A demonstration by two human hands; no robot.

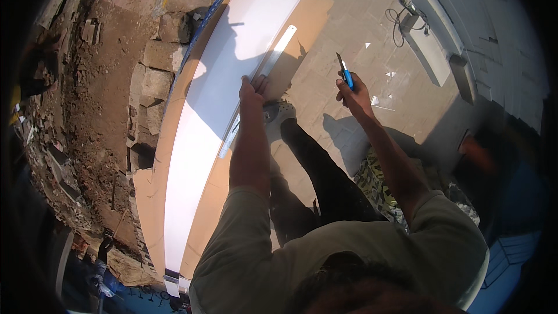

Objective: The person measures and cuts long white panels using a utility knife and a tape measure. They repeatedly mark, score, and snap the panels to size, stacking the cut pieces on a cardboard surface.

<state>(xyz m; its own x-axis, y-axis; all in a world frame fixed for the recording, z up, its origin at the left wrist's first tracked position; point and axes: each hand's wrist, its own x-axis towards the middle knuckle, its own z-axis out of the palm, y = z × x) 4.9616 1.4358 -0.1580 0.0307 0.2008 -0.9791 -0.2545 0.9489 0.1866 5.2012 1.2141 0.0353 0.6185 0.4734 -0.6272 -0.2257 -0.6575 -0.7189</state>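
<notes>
A long white strip [200,113] lies over a brown board [311,17]. Along the strip's right edge runs a long metal ruler [280,47]. My left hand [254,89] presses down on the ruler near its middle, thumb and bent fingers closed about it; part of the ruler is hidden under the hand and forearm. To the right, over the paved floor, my right hand [356,94] grips a blue utility knife [347,75]. Its blade is out and points up and away from me, apart from the strip and the ruler.
Rough stone blocks [158,78] and bare earth [110,104] border the board on the left. White scraps [375,100] lie on the paving. A corded tool [408,4] sits by pale blocks [427,52] at the far right. Camouflage-patterned cloth [376,181] lies beneath my right arm.
</notes>
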